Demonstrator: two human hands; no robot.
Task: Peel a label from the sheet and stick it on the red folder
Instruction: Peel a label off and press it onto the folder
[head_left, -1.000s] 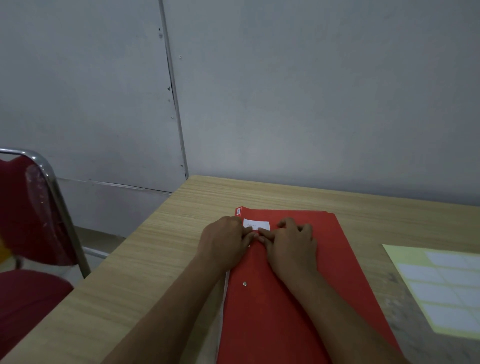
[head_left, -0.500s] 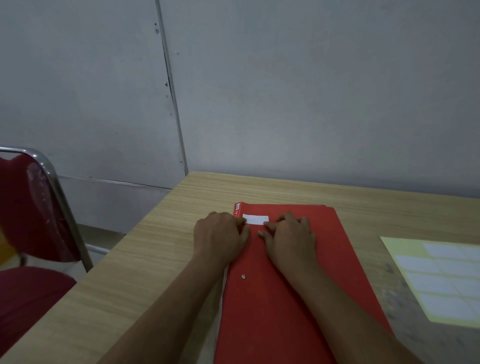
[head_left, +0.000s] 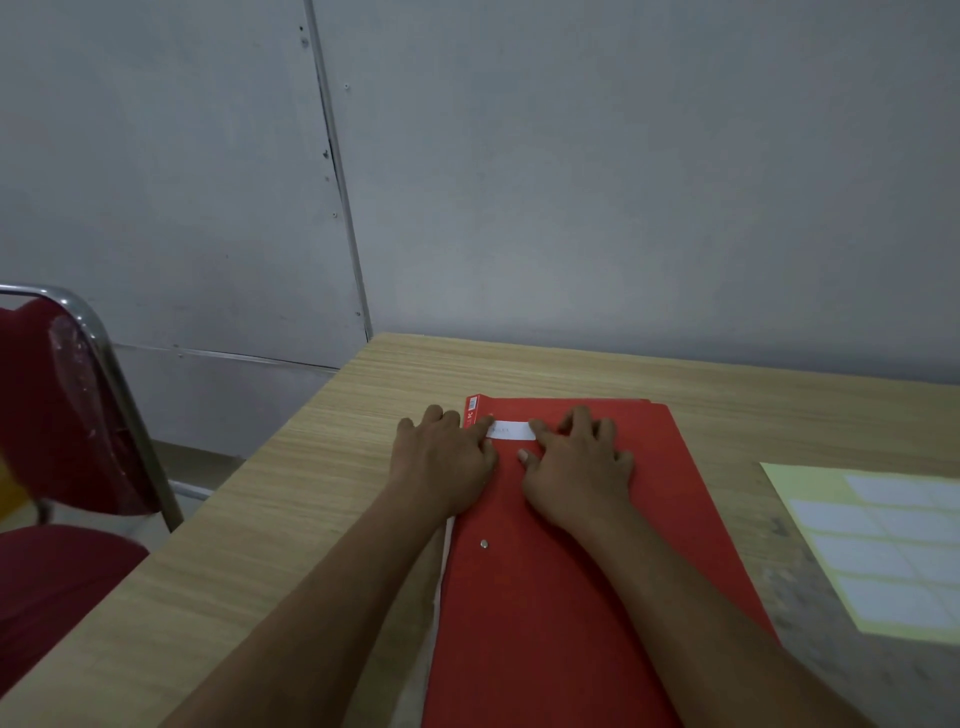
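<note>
The red folder (head_left: 571, 571) lies lengthwise on the wooden table (head_left: 311, 493). A small white label (head_left: 511, 431) sits flat near the folder's far left corner. My left hand (head_left: 441, 457) rests palm down at the folder's left edge, a fingertip touching the label's left end. My right hand (head_left: 579, 465) lies palm down on the folder, its index fingertip at the label's right end. Neither hand holds anything. The label sheet (head_left: 883, 545), pale yellow with white labels, lies to the right on the table.
A red chair with a chrome frame (head_left: 67, 415) stands left of the table. A grey wall (head_left: 571, 182) runs just behind the table's far edge. The sheet runs out of view on the right.
My two hands have slid apart along the label, so more of it shows between the fingertips. The view has tilted slightly upward.
</note>
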